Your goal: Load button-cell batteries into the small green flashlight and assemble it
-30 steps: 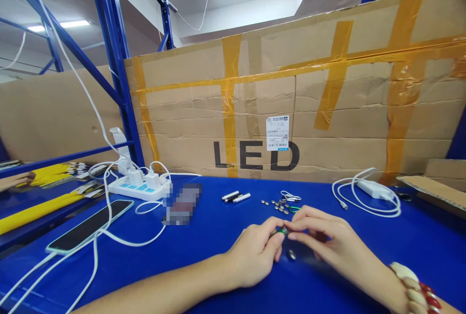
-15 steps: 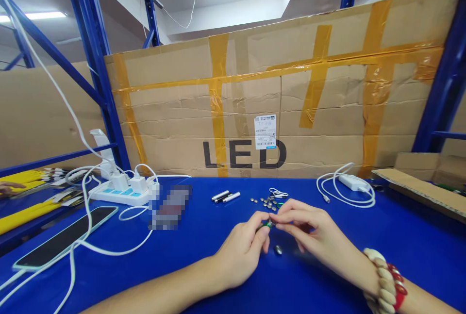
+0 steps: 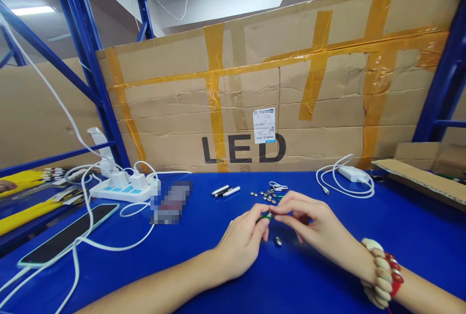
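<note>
My left hand [image 3: 240, 243] is closed, thumb and forefinger pinching a small green piece with a metallic end [image 3: 268, 215]. At that end meet the fingertips of my right hand [image 3: 316, 217], pinched together; whatever they grip is too small to make out. A dark shiny oval piece [image 3: 278, 241] lies on the blue table just below the fingers. Beyond my hands are several small round silver discs [image 3: 270, 194], like button cells, and a looped white cord [image 3: 278, 186]. Part of another green thing [image 3: 279, 198] shows behind my right fingers. Silver and black tubes [image 3: 226, 191] lie farther left.
A white power strip [image 3: 125, 191] with plugs and trailing cables stands at the left, near a phone [image 3: 69, 234] and a pixelated item [image 3: 172, 202]. A white adapter with coiled cable [image 3: 352, 174] lies back right. Cardboard [image 3: 240, 115] walls the rear. Another person's hand [image 3: 7, 186] shows far left.
The whole view has shifted slightly, with things sitting a little higher in the picture. Both hands stay together around the green piece, fingers only slightly moved.
</note>
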Demonstrator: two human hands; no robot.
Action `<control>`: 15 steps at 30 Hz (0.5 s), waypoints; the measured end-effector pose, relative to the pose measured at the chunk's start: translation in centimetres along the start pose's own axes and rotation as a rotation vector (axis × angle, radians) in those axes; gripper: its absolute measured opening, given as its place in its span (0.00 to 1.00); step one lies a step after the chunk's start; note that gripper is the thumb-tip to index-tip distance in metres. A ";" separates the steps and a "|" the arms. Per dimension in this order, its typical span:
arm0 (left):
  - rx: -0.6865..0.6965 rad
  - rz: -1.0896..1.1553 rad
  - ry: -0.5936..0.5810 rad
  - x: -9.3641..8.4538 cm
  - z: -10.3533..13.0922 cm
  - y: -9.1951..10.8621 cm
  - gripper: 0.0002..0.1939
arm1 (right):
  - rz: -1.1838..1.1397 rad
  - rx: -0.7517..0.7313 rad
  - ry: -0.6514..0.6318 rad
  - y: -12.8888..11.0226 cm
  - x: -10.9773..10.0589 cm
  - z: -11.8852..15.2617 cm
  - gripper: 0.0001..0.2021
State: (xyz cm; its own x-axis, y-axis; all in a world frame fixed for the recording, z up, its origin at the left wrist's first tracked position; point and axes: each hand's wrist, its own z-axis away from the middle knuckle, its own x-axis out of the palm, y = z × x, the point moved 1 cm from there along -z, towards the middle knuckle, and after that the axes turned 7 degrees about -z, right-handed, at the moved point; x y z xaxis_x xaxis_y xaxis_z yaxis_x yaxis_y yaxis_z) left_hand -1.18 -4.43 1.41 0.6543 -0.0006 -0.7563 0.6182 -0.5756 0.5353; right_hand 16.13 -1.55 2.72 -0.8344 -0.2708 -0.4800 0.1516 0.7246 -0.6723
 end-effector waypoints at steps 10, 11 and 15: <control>-0.021 -0.003 -0.032 0.0 -0.1 -0.1 0.12 | 0.058 -0.034 0.004 -0.4 -0.1 -0.1 0.10; -0.024 -0.004 -0.036 0.0 -0.1 0.0 0.12 | 0.059 -0.035 0.004 -0.4 -0.1 -0.1 0.10; -0.017 0.004 -0.050 0.0 -0.1 0.0 0.12 | 0.039 -0.016 0.005 -0.3 -0.1 0.0 0.09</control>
State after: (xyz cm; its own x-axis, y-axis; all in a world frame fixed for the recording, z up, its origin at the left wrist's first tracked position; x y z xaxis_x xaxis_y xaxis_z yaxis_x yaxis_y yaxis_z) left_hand -1.14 -4.38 1.41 0.6345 -0.0437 -0.7717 0.6230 -0.5619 0.5441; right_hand 16.17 -1.72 2.97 -0.8309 -0.2389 -0.5024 0.1754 0.7445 -0.6442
